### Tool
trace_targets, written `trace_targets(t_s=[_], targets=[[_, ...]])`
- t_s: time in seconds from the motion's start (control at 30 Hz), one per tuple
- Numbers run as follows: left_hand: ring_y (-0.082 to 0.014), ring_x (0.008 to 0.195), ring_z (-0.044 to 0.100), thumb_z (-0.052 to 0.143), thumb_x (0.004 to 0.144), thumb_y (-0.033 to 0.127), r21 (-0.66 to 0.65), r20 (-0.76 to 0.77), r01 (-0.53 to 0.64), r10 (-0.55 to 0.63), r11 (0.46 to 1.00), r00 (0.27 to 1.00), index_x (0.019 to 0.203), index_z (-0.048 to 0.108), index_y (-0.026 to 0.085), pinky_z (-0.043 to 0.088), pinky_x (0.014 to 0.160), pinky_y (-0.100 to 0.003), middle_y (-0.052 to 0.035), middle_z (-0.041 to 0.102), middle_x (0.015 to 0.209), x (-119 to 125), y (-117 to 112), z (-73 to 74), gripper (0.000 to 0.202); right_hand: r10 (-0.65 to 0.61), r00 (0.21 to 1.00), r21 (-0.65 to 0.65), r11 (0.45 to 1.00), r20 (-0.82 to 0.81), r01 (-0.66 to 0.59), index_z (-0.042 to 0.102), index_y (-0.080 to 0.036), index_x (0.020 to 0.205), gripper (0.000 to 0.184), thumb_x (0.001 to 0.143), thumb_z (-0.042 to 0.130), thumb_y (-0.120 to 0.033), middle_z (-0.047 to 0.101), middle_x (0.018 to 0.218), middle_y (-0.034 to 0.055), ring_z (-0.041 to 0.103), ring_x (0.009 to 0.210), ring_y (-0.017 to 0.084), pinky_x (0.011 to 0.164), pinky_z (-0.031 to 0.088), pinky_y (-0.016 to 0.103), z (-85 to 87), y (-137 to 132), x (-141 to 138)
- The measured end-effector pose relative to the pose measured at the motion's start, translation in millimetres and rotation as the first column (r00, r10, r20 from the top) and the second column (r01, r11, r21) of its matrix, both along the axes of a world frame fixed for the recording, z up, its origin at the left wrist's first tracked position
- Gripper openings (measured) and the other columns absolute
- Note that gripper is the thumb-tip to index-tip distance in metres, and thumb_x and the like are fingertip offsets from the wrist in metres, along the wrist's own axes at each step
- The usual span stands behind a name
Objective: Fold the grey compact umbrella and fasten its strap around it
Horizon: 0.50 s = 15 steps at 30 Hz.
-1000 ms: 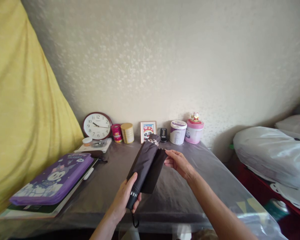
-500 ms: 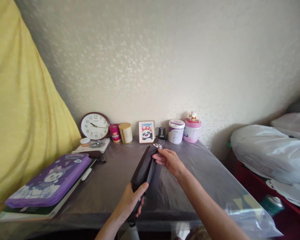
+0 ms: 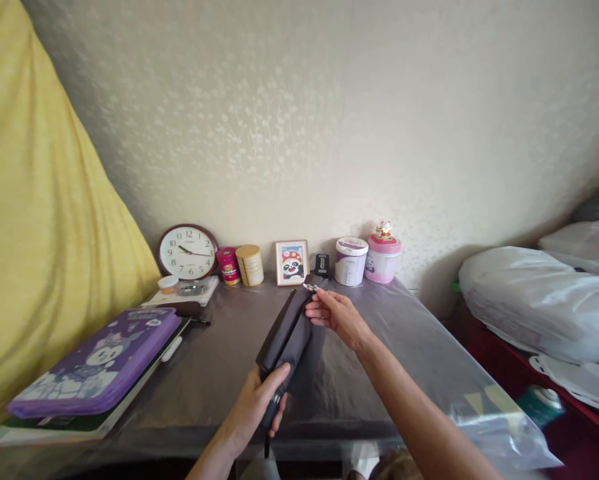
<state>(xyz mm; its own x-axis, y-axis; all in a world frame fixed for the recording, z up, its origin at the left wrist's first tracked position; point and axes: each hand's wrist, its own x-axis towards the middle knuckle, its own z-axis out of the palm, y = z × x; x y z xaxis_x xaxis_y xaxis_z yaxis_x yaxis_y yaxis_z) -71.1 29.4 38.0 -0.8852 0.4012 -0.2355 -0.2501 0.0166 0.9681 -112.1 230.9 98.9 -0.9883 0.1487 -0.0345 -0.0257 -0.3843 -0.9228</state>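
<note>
A dark folding umbrella (image 3: 289,337), its canopy partly loose, is held over the table and tilted away from me. My left hand (image 3: 262,400) wraps round its handle end, thumb along the fabric; a short strap hangs below. At the far end, my right hand (image 3: 336,317) pinches the edge of the fabric near the silvery rib tips (image 3: 310,287). Its other fingers are curled beside the canopy. A loose fold of cloth hangs on the umbrella's right side.
Along the wall stand a clock (image 3: 188,252), a pink can (image 3: 228,265), a yellow can (image 3: 250,265), a panda picture frame (image 3: 292,263) and two tubs (image 3: 351,263). A purple case (image 3: 96,360) lies on books at left. White plastic bags (image 3: 539,300) sit beyond the table's right edge.
The umbrella has turned slightly in my left hand, and its strap now dangles below. My right hand has stayed at the far end, with the fabric shifting a little.
</note>
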Motion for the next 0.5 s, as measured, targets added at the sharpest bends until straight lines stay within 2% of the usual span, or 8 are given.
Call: trace_targets(t_s=[0.03,0.1,0.17,0.2,0.27,0.33,0.4,0.5], targets=[[-0.008,0.027,0.041,0.057,0.074,0.054,0.05,0.04,-0.005,0.003,0.999,0.999,0.068,0.047,0.019,0.031,0.028,-0.018,0.0052,0.053,0.043,0.0,-1.7,2.6,0.036,-0.039,0.999,-0.019,0.999,-0.037,0.038,0.059,-0.016,0.076,0.021,0.078,0.062,-0.037,0.069,0.065,0.0025,0.064,0.051,0.01,0.05,0.052,0.019,-0.9,7.7,-1.5],[-0.0072,0.026,0.039,0.057,0.073,0.054,0.135,0.126,-0.011,-0.006,0.991,0.992,0.063,0.047,0.019,0.029,0.028,-0.018,0.0039,0.053,0.043,-0.6,-6.4,8.6,0.038,-0.192,0.978,-0.096,0.978,-0.078,0.184,0.058,-0.018,0.073,0.02,0.078,0.062,-0.037,0.065,0.058,-0.0017,0.058,0.045,0.008,0.048,0.049,0.017,-7.5,26.5,-5.5],[-0.0059,0.026,0.038,0.056,0.072,0.054,0.202,0.207,0.001,-0.044,0.979,0.977,0.057,0.048,0.017,0.027,0.028,-0.018,0.0022,0.053,0.044,-1.9,-12.2,14.9,0.04,-0.315,0.949,-0.166,0.937,-0.023,0.307,0.056,-0.02,0.071,0.017,0.079,0.061,-0.034,0.064,0.057,-0.0034,0.06,0.05,0.007,0.053,0.05,0.016,-19.7,43.4,-9.9],[-0.0048,0.026,0.037,0.055,0.073,0.054,0.238,0.238,0.025,-0.083,0.971,0.968,0.053,0.049,0.016,0.026,0.028,-0.018,0.0018,0.052,0.043,-2.8,-15.1,17.7,0.042,-0.311,0.95,-0.168,0.936,0.008,0.308,0.055,-0.02,0.069,0.018,0.081,0.058,-0.033,0.065,0.058,-0.0028,0.061,0.054,0.008,0.056,0.05,0.017,-26.9,48.5,-11.8],[-0.0033,0.024,0.033,0.05,0.075,0.055,0.302,0.294,0.102,-0.194,0.948,0.936,0.046,0.05,0.015,0.023,0.029,-0.017,0.0029,0.044,0.036,-4.6,-20.3,22.0,0.049,-0.239,0.97,-0.156,0.957,0.052,0.244,0.058,-0.018,0.07,0.017,0.081,0.057,-0.032,0.068,0.064,0.0002,0.064,0.06,0.011,0.06,0.051,0.021,-39.8,48.8,-14.3],[-0.0029,0.023,0.029,0.043,0.078,0.058,0.356,0.332,0.173,-0.297,0.918,0.895,0.042,0.05,0.015,0.019,0.029,-0.017,0.0046,0.034,0.029,-6.3,-24.1,24.2,0.056,-0.119,0.992,-0.14,0.982,0.044,0.124,0.062,-0.017,0.077,0.016,0.078,0.06,-0.032,0.071,0.072,0.0028,0.066,0.068,0.015,0.067,0.052,0.027,-47.0,36.4,-14.6],[-0.0031,0.022,0.026,0.037,0.079,0.059,0.396,0.362,0.211,-0.363,0.894,0.859,0.039,0.048,0.016,0.015,0.029,-0.017,0.0053,0.028,0.027,-7.8,-26.3,24.7,0.06,-0.019,1.0,-0.132,0.991,-0.008,0.018,0.064,-0.017,0.085,0.02,0.073,0.065,-0.034,0.072,0.083,0.0034,0.066,0.079,0.017,0.077,0.051,0.03,-46.8,16.9,-12.9],[-0.0032,0.021,0.024,0.034,0.077,0.062,0.438,0.398,0.234,-0.421,0.868,0.815,0.038,0.048,0.016,0.012,0.029,-0.018,0.0054,0.026,0.026,-10.1,-27.4,23.6,0.062,0.163,0.984,-0.11,0.979,-0.075,-0.171,0.066,-0.018,0.086,0.031,0.069,0.066,-0.044,0.072,0.089,0.0054,0.065,0.088,0.019,0.084,0.048,0.032,-39.3,-9.4,-8.5]])
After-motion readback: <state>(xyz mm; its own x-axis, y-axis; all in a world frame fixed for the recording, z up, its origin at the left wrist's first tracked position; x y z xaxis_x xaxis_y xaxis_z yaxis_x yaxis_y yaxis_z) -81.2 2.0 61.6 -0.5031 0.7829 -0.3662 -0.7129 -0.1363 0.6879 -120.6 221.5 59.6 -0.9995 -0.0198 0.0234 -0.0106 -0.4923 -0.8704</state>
